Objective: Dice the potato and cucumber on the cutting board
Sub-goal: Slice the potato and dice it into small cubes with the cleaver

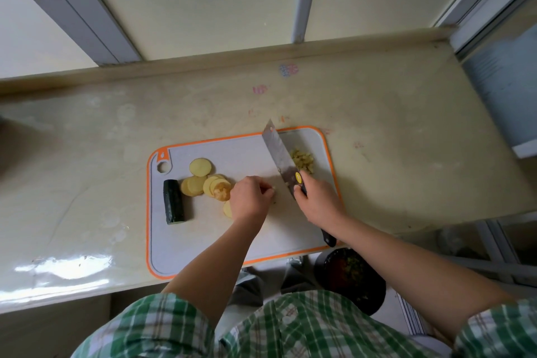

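The board [189,241] lies on the tabletop [87,154] with its work sorted by stage. The uncut cucumber [173,202] is parked at the left edge. The potato slices [200,183] overlap in a loose heap just beside it. The finished dice [302,158] sit in a small pile at the far right. This probably keeps cut and uncut apart and leaves the middle free for chopping.

The right hand [318,200] wraps the handle of the knife [279,154] close up by the blade, likely for control. The blade stands edge-down between the dice and the working spot.

The left hand [250,197] is clawed over the board, and its fingers [266,190] are curled narrow, tips tucked. They appear to pin a pale potato bit [272,191], though blur hides its shape. That bit lies right at the fingertips, between them and the blade, and near the steel. The slice heap touches the back of the same hand, and one slice pokes out under the wrist.
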`<state>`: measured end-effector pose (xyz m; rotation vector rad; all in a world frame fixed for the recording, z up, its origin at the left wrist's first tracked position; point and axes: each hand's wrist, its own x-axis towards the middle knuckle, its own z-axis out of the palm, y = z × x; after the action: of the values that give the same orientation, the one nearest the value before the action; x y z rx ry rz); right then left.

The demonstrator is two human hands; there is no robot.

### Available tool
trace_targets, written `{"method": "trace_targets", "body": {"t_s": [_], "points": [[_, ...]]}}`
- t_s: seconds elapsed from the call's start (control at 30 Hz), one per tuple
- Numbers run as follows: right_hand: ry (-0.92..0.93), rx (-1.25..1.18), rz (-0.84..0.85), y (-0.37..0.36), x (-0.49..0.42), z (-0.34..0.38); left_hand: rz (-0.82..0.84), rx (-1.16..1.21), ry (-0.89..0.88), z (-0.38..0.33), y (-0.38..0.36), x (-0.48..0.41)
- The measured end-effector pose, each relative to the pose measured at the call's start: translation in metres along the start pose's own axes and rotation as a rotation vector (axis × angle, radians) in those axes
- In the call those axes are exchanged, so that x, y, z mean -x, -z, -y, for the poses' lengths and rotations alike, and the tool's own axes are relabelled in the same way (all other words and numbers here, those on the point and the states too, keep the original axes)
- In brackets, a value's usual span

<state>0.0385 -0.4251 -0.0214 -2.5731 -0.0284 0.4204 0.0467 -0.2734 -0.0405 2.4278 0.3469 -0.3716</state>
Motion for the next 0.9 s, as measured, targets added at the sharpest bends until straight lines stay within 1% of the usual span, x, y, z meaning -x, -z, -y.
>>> {"method": "trace_targets", "body": {"t_s": [0.13,0.27,0.37,0.47,0.53,0.6,0.7,0.73,0.8,0.9], "points": [[-0.002,-0.084,0.043,0.011,0.003,0.007,0.01,-0.01,-0.076,0.0,0.004,0.0],[-0.007,-0.182,0.107,0.006,0.012,0.015,-0.065,0.016,-0.082,0.006,0.014,0.0],[-0.009,-0.14,0.138,-0.003,0.013,0.011,-0.14,0.022,-0.106,0.012,0.023,0.003],[-0.079,-0.027,0.039,-0.003,0.008,0.003,-0.21,-0.077,-0.117,0.019,0.034,0.007],[-0.112,-0.04,-0.042,-0.001,0.005,0.001,-0.24,-0.207,-0.086,0.027,0.04,0.009],[-0.085,-0.063,-0.026,-0.002,0.004,0.006,-0.262,-0.315,-0.059,0.038,0.046,0.01],[0.0,-0.08,0.098,-0.006,0.01,0.016,-0.24,-0.36,-0.071,0.054,0.053,0.013],[0.018,-0.056,0.111,-0.008,0.012,0.017,-0.219,-0.355,-0.081,0.058,0.054,0.013],[-0.005,-0.02,0.075,-0.011,0.01,0.017,-0.177,-0.33,-0.091,0.062,0.057,0.014],[-0.089,-0.056,-0.003,-0.009,0.007,0.017,-0.131,-0.279,-0.06,0.062,0.06,0.013]]}}
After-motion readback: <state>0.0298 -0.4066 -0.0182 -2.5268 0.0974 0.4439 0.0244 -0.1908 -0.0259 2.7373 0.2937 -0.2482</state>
